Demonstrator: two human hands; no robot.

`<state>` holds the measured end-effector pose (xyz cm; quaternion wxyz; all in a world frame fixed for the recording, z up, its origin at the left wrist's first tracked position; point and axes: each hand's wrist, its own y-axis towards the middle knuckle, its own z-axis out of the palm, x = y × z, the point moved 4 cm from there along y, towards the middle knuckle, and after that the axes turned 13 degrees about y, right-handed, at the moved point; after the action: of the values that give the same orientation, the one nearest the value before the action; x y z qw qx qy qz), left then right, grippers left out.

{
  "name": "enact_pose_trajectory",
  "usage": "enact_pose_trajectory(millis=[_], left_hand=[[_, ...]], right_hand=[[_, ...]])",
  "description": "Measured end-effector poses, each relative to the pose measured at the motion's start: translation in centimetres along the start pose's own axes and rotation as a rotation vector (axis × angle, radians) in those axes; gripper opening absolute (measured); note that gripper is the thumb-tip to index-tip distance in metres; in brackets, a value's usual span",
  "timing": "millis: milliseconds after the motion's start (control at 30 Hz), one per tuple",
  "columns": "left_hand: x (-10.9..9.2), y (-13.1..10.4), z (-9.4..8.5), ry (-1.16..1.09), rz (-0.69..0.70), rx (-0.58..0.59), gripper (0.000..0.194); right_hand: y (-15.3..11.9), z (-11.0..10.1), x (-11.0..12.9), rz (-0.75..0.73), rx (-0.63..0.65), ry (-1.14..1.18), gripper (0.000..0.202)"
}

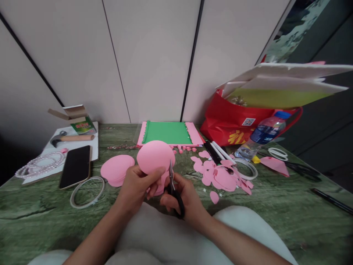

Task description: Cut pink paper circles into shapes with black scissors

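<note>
My left hand [140,186] is closed on a pink paper circle [154,156], thumb on the near face, holding it up over the table. In my right hand [184,195] is a pair of scissors [175,193] with black handles, fingers through the loops. The blades point up at the circle's right edge; whether they are cutting into the paper I cannot tell. Left of my left hand lies a stack of pink paper circles [117,169]. Loose pink paper pieces [220,176] lie heaped to the right of my right hand. More pink paper shows partly hidden behind my fingers.
On the left are a phone [75,165], a tape roll [86,193], a hammer [74,138], bead strings [41,163] and a small box [82,125]. Green sheets [168,132] lie at the back. A red bag [223,119], water bottle [261,136] and another tape roll [252,169] stand or lie right.
</note>
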<state>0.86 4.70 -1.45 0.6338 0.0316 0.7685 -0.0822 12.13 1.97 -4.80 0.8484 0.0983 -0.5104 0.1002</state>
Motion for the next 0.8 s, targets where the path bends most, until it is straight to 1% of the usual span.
enact_pose_trajectory(millis=[133, 233, 400, 567, 800], left_hand=[[0.02, -0.16, 0.00, 0.050, 0.003, -0.012, 0.033], [-0.02, -0.24, 0.01, 0.073, 0.016, -0.016, 0.029], [-0.16, -0.24, 0.06, 0.085, 0.032, -0.007, 0.030], [-0.23, -0.27, 0.06, 0.102, 0.042, 0.011, 0.032], [-0.10, -0.25, -0.08, 0.078, 0.026, -0.012, 0.033]], right_hand=[[0.20, -0.04, 0.31, -0.055, 0.016, 0.072, 0.043], [0.33, -0.24, 0.41, -0.089, 0.014, 0.077, 0.044], [0.29, -0.26, 0.28, -0.079, 0.042, 0.077, 0.044], [0.23, -0.28, 0.23, -0.085, 0.047, 0.100, 0.040], [0.13, -0.38, 0.25, -0.060, 0.033, 0.099, 0.040]])
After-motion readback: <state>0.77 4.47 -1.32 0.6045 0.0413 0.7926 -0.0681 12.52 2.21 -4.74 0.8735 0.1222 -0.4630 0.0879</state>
